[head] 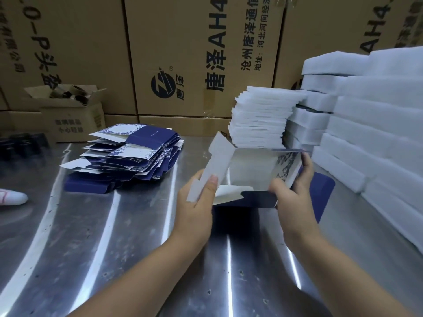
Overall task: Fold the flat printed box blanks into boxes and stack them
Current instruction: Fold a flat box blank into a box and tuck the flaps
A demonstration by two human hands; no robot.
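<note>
A half-opened blue and white printed box (249, 168) is held above the steel table (114, 236), its white inside facing me. My left hand (196, 202) pinches its long white side flap between thumb and fingers. My right hand (290, 188) grips the right wall, thumb inside and fingers round the outside. A dark blue flap (322, 191) hangs out behind my right hand. A messy pile of flat printed box blanks (128, 154) lies on the table to the left of the box.
Stacks of white foam sheets (263, 120) stand behind the box, with taller foam piles (377, 124) along the right. Large brown cartons (183, 53) wall the back. A small open carton (73, 110) sits at the back left. A white object (11, 196) lies at the left edge.
</note>
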